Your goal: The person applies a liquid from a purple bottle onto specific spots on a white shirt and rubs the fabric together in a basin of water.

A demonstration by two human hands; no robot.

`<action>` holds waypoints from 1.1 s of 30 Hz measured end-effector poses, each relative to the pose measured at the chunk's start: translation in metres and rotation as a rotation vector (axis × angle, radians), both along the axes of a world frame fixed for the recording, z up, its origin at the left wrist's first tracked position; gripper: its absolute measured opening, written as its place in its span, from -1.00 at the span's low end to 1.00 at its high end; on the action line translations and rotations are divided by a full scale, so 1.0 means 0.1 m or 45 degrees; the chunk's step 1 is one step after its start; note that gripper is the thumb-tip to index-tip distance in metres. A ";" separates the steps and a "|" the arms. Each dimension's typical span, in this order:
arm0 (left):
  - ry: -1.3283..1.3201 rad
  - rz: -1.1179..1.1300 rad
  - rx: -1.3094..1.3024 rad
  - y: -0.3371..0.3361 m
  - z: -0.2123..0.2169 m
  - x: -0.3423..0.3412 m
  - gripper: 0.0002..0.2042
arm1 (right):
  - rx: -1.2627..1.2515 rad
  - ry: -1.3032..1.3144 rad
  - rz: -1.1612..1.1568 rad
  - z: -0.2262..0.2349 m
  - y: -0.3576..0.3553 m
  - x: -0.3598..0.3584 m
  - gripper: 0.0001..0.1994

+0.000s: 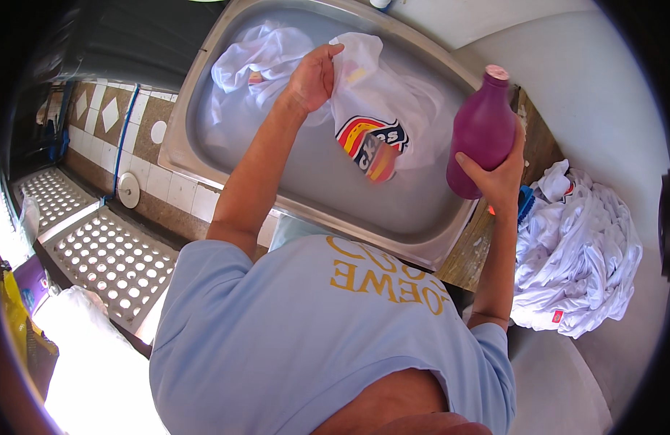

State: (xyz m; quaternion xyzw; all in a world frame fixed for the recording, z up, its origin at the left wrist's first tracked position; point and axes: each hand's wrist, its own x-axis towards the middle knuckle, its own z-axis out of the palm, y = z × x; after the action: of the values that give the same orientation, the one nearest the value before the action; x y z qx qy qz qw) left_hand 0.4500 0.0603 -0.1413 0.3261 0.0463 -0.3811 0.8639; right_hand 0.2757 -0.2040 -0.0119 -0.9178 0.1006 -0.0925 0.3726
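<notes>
"What's biggest?"
"The metal basin (177, 148) of cloudy water, across the upper centre."
"Then?"
"A heap of white clothes (577, 254), right side of the frame. Next, the printed white shirt (385, 101), top centre, lying partly in that water."
"The purple bottle (485, 130)?"
"Upper right, beside the shirt."
"And the hands?"
"The left hand (313, 78) grips the shirt's edge; the right hand (498, 174) clasps the bottle's lower part."

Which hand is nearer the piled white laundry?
Right. The right hand, gripping the purple bottle, is just left of the laundry pile; the left hand is farther left, over the basin, holding white cloth.
</notes>
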 end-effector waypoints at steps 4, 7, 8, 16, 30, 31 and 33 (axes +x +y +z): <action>-0.011 0.018 -0.008 0.03 -0.02 0.02 -0.62 | -0.069 0.098 0.151 -0.02 0.14 0.12 -0.10; -0.024 0.041 -0.004 0.03 -0.02 0.03 -0.61 | -0.181 0.126 0.271 -0.10 0.18 0.23 -0.10; -0.034 0.043 -0.003 0.02 0.00 0.02 -0.61 | -0.232 0.128 0.313 -0.13 0.18 0.26 -0.10; -0.068 0.062 0.061 0.03 0.05 0.00 -0.56 | -0.324 0.160 0.499 -0.26 0.28 0.45 -0.13; -0.105 0.068 0.084 0.07 0.17 -0.03 -0.56 | -0.524 0.319 0.552 -0.42 0.27 0.65 -0.11; -0.092 0.070 0.100 0.06 0.20 -0.04 -0.57 | -0.539 0.317 0.561 -0.43 0.26 0.67 -0.11; -0.078 0.092 0.137 0.05 0.22 -0.06 -0.56 | -0.576 0.340 0.565 -0.42 0.27 0.69 -0.11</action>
State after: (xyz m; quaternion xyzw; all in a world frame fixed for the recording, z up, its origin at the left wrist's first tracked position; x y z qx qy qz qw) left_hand 0.4442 0.0652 -0.1198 0.3817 0.0521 -0.3365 0.8593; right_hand 0.3449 -0.1774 -0.0541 -0.9808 -0.0766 0.0917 0.1541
